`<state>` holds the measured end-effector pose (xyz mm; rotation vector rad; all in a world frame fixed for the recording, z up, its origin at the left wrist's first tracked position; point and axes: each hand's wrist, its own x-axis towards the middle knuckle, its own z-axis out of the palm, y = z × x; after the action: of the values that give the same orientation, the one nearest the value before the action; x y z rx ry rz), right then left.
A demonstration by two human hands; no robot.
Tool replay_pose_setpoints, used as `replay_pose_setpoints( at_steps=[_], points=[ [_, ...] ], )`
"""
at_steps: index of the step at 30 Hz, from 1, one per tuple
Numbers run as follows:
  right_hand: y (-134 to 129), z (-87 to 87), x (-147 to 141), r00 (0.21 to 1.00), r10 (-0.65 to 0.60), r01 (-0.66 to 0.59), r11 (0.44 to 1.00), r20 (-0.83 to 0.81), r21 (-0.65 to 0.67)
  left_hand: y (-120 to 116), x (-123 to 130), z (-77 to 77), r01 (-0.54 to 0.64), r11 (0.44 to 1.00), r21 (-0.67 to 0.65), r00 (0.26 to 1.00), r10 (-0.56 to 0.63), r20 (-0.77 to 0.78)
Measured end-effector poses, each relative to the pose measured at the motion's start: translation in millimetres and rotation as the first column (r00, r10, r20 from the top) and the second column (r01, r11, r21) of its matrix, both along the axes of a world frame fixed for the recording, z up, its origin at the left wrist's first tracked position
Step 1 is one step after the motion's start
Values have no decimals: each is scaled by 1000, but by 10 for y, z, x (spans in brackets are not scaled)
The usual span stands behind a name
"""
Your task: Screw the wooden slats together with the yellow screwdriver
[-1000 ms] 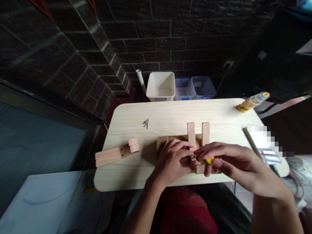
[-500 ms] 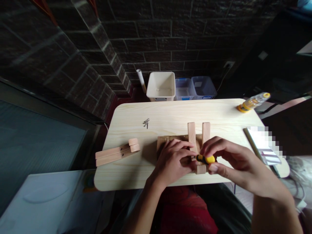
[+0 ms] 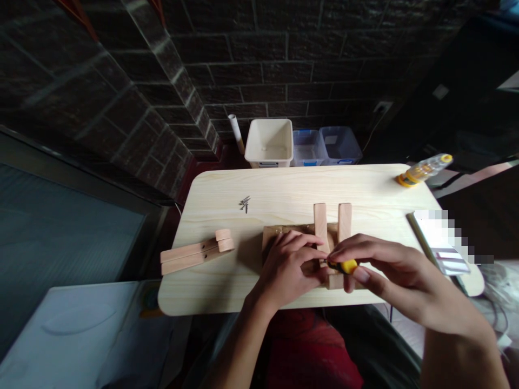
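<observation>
One table (image 3: pixel 292 189) — one yellow screwdriver (image 3: pixel 349 266)

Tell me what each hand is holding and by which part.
The right hand holds a screwdriver by its handle. The left hand is at the wooden piece; its grip cannot be told.

this looks like a corner of a room, perhaps in a home, used as a small woodworking spot; which exactly cannot be told. a dark block wall (image 3: pixel 284 70) with a socket (image 3: pixel 382 107) rises past the tabletop's (image 3: pixel 284 183) far edge, where a cream bin (image 3: pixel 269 132) and translucent boxes (image 3: pixel 339 146) stand. workshop signs lie on top: loose dark fasteners (image 3: pixel 244 203) left of centre, joined wooden pieces (image 3: pixel 190 258) by the left edge, a yellow-and-black hand tool (image 3: pixel 347 266) toward the near edge
</observation>
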<state>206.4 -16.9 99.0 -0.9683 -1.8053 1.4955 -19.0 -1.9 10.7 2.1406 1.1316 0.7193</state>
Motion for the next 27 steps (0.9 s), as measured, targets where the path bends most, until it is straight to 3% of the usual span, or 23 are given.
replay_pose_setpoints(
  at_steps=[14, 17, 22, 27],
  points=[
    [30, -41, -17, 997, -71, 70, 996, 18, 53, -2, -1, 11, 11, 1000, 22, 1000, -11, -5],
    [19, -55, -34, 996, -83, 83, 996, -11, 20, -1, 0, 13, 3, 1000, 27, 1000, -3, -9],
    [-31, -70, -62, 989, -102, 86, 986, -104, -145, -3, -1, 4, 2, 1000, 24, 1000, -2, -5],
    [-25, -59, -26, 995, -54, 48, 996, -84, -73, -8, -2, -7, 10, 1000, 12, 1000, -10, 11]
  ],
)
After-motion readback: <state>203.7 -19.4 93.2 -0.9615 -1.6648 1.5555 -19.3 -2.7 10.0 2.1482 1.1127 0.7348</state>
